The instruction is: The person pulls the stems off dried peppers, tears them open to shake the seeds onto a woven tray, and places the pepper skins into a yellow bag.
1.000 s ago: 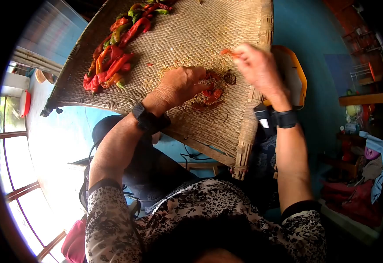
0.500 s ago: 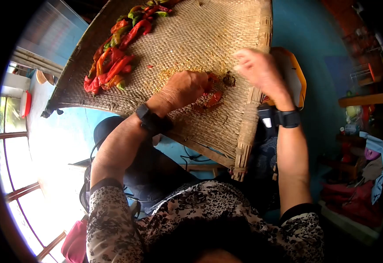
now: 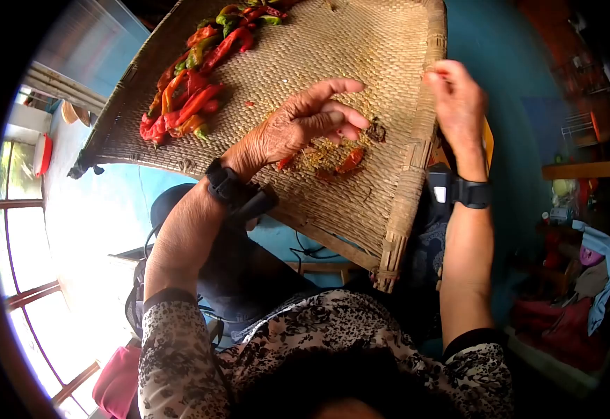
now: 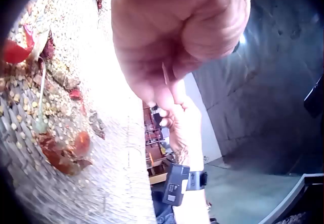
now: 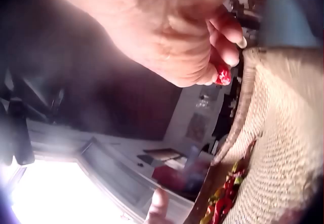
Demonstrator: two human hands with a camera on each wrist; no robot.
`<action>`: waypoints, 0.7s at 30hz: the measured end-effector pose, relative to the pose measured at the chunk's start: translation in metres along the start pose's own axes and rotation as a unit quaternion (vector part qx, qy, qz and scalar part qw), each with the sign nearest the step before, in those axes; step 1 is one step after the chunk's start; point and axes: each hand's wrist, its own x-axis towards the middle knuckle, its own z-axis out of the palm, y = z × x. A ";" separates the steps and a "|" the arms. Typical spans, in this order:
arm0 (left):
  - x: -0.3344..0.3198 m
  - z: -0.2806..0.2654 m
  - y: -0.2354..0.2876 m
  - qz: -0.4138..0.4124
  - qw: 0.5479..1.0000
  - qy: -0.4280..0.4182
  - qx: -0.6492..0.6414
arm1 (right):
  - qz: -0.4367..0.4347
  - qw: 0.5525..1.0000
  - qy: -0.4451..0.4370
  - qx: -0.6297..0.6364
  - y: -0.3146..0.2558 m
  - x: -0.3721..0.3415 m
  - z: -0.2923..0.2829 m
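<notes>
My left hand (image 3: 298,126) hovers over a woven tray (image 3: 350,216), its fingers loosely extended and spread. Beneath it lie torn red chili pieces (image 3: 350,160), and pale seeds (image 4: 20,133) are scattered over the weave. A dark clump of scraps (image 3: 376,130) sits near its fingertips. Past the tray's right rim, my right hand (image 3: 456,105) is raised with thumb and fingers together. It pinches a small red chili piece (image 5: 223,76), which shows at its fingertips in the right wrist view. Whole red and green chilies (image 3: 193,101) are heaped along the tray's left side.
An orange-rimmed container (image 3: 489,143) stands beyond the tray's thick right rim, partly hidden by the right forearm. Shelves with cloths (image 3: 598,272) stand at the far right. A bright window (image 3: 32,279) is on the left.
My left hand has lifted from the chili pieces and its fingers have spread. My right hand has moved right, from over the tray to beyond its rim.
</notes>
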 end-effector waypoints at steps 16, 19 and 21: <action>-0.002 0.000 0.000 0.038 0.997 -0.042 -0.048 | -0.129 0.909 -0.386 0.087 -0.034 -0.033 0.030; -0.008 -0.012 0.009 -0.039 0.998 -0.018 0.053 | -0.199 0.894 -0.398 0.048 -0.033 -0.047 0.045; -0.011 -0.005 0.009 -0.048 0.988 0.000 0.144 | -0.204 0.869 -0.451 -0.028 -0.034 -0.046 0.045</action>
